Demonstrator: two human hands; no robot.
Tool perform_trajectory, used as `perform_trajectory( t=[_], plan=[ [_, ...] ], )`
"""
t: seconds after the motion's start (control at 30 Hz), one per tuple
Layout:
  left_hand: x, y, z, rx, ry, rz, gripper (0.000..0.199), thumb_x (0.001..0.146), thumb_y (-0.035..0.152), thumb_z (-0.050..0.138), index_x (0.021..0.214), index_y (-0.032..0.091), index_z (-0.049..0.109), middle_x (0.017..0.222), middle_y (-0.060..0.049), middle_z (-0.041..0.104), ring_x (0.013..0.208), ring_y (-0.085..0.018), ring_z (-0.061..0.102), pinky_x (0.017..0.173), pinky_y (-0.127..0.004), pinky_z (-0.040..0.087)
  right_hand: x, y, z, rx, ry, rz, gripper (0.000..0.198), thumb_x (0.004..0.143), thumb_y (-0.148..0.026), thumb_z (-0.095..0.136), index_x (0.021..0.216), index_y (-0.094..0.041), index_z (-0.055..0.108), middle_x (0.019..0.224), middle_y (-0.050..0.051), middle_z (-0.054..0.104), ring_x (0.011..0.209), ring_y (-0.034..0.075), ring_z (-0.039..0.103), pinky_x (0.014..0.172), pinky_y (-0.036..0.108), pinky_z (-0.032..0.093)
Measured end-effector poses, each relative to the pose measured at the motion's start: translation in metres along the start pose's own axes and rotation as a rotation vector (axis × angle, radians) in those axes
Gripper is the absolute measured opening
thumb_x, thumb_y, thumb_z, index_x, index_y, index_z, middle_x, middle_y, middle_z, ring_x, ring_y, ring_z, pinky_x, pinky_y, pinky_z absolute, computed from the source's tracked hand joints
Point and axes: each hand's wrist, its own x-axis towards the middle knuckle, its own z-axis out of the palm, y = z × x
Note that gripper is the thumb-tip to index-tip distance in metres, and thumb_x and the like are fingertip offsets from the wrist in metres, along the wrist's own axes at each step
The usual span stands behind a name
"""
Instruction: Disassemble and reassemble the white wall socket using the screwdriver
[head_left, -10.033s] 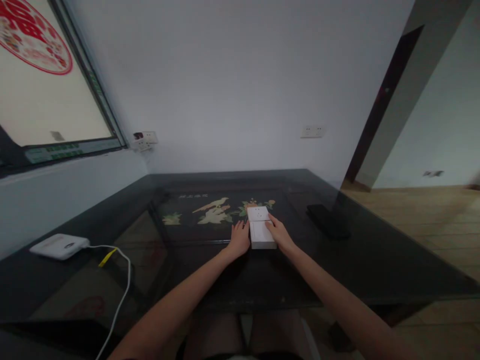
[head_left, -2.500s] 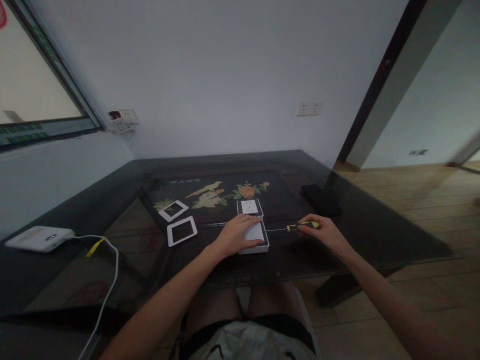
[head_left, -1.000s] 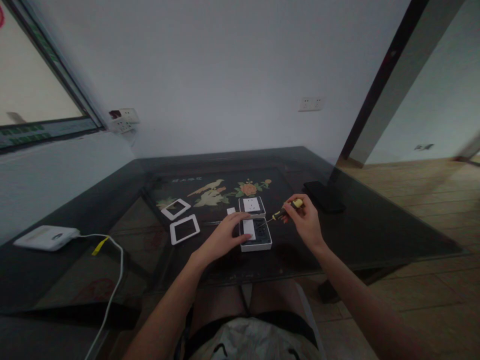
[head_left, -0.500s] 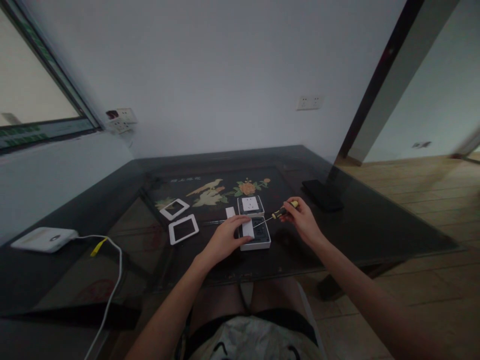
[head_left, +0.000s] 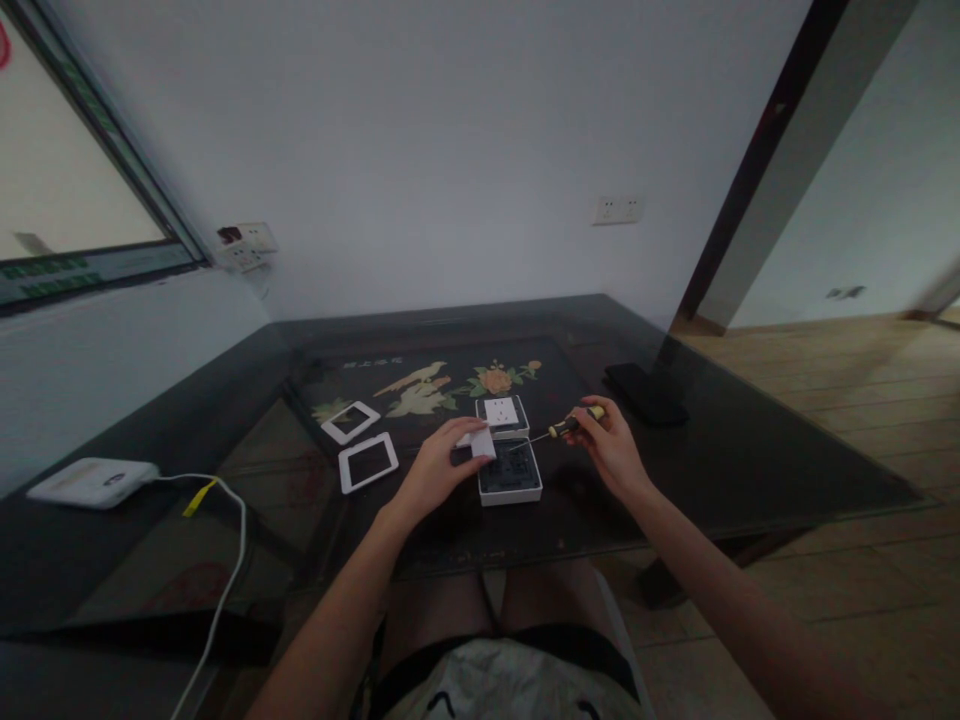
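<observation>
My left hand [head_left: 439, 465] pinches a small white rectangular plate [head_left: 483, 443], tilted above the left side of an open white wall-switch box [head_left: 511, 497]. The box's black inner face [head_left: 514, 468] is exposed. In my right hand [head_left: 611, 448] is a screwdriver [head_left: 577, 421] with a yellow and black handle. Its thin shaft points left, with the tip over the black inner face; whether it touches cannot be made out. Just behind the box sits a second unit with a white socket face [head_left: 502, 411]. Another white piece, partly hidden, lies behind my left fingers.
Two white cover frames [head_left: 367, 463] lie on the dark table [head_left: 600, 520] to the left. A black case-like object [head_left: 646, 392] rests at the right. A white device [head_left: 94, 481] with a white cable [head_left: 241, 530] is at far left. Wall sockets [head_left: 618, 209] are behind.
My left hand has lifted the white plate off the box's black face and shifted it slightly up and left. The screwdriver has moved slightly right, still in my right hand.
</observation>
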Motion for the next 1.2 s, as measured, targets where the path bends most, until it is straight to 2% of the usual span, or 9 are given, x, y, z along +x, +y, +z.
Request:
perform_trajectory(
  t=[0.1,0.23,0.33,0.4,0.57,0.93,1.1,1.2],
  plan=[
    [0.015,-0.030,-0.017,0.173,0.058,-0.051,0.038,0.081,0.029,0.066,0.117,0.019,0.058,0.121,-0.010,0.063,0.117,-0.026,0.055,0.103,-0.045,0.041,0.013,-0.010,0.003,-0.001,0.057,-0.092,0.043,0.066,-0.043,0.076,0.095,-0.025,0.050,0.075,-0.004,0.061,0.056,0.011,0.058,0.048,0.024,0.050],
    [0.024,-0.073,-0.025,0.341,-0.035,-0.142,0.042,0.077,0.029,0.070,0.115,0.018,0.059,0.119,-0.013,0.064,0.114,-0.029,0.058,0.100,-0.048,0.043,0.041,-0.025,0.017,-0.041,0.061,-0.282,0.038,0.074,-0.046,0.068,0.101,-0.026,0.051,0.077,-0.003,0.059,0.058,0.011,0.057,0.047,0.021,0.046],
    [0.019,-0.088,-0.020,0.402,-0.064,-0.158,0.043,0.078,0.029,0.069,0.117,0.017,0.059,0.120,-0.014,0.064,0.115,-0.030,0.057,0.099,-0.047,0.044,0.054,-0.027,0.030,-0.134,0.089,-0.416,0.035,0.080,-0.049,0.060,0.106,-0.028,0.051,0.077,-0.003,0.055,0.056,0.011,0.054,0.044,0.021,0.043],
    [0.015,-0.091,-0.017,0.424,-0.087,-0.169,0.042,0.078,0.026,0.068,0.118,0.017,0.058,0.120,-0.014,0.063,0.115,-0.030,0.057,0.098,-0.047,0.044,0.055,-0.025,0.036,-0.183,0.069,-0.443,0.033,0.081,-0.048,0.058,0.107,-0.028,0.051,0.076,-0.003,0.054,0.054,0.011,0.052,0.043,0.022,0.042],
    [0.014,-0.090,-0.012,0.335,-0.150,-0.170,0.040,0.080,0.023,0.063,0.119,0.019,0.056,0.124,-0.011,0.061,0.117,-0.026,0.056,0.101,-0.045,0.043,0.041,-0.020,0.039,-0.247,-0.055,-0.416,0.030,0.081,-0.043,0.059,0.106,-0.028,0.053,0.072,-0.003,0.053,0.052,0.011,0.050,0.043,0.022,0.042],
    [0.016,-0.073,-0.002,0.235,-0.083,-0.081,0.031,0.084,0.018,0.054,0.115,0.015,0.060,0.119,-0.011,0.062,0.116,-0.024,0.055,0.104,-0.042,0.041,0.031,-0.021,0.039,-0.278,-0.096,-0.453,0.023,0.083,-0.038,0.057,0.103,-0.027,0.053,0.073,-0.003,0.051,0.054,0.009,0.049,0.044,0.020,0.042],
    [0.017,-0.052,0.008,0.190,0.050,0.038,0.026,0.089,0.017,0.048,0.112,0.019,0.060,0.114,-0.010,0.061,0.112,-0.023,0.054,0.100,-0.044,0.043,0.035,-0.018,0.037,-0.256,-0.085,-0.496,0.022,0.083,-0.035,0.058,0.101,-0.025,0.052,0.073,-0.004,0.051,0.051,0.008,0.048,0.041,0.018,0.040],
    [0.014,-0.032,0.013,0.104,0.051,0.106,0.024,0.091,0.022,0.047,0.111,0.020,0.061,0.113,-0.009,0.060,0.111,-0.022,0.054,0.099,-0.041,0.044,0.035,-0.018,0.037,-0.268,-0.103,-0.511,0.021,0.084,-0.033,0.057,0.103,-0.025,0.052,0.072,-0.004,0.050,0.051,0.008,0.047,0.041,0.019,0.040]
  ],
)
